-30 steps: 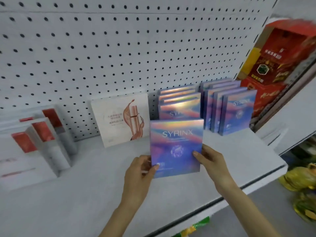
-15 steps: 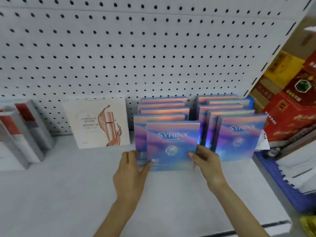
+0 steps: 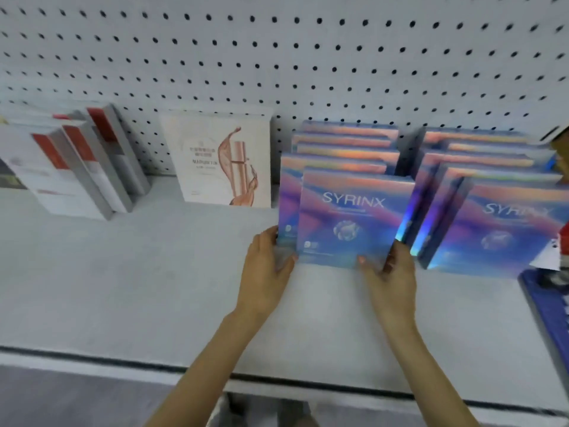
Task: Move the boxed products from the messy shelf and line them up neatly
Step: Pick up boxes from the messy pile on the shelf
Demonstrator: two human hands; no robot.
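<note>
With left grip [image 3: 268,266] and right grip [image 3: 391,272] pinching the lower corners of the front SYRINX box [image 3: 351,217], upright on the shelf [image 3: 154,288] heading the left row [image 3: 345,143], slide leftwards till flush with the box behind, then press back gently, keeping upright.

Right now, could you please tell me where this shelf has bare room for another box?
The shelf is bare left of the left hand, in front of the grey-and-red boxes and the cream box. A smaller gap lies between those two. Rightward is crowded: the front SYRINX box, gripped by the right hand, sits close beside the right SYRINX row.
</note>
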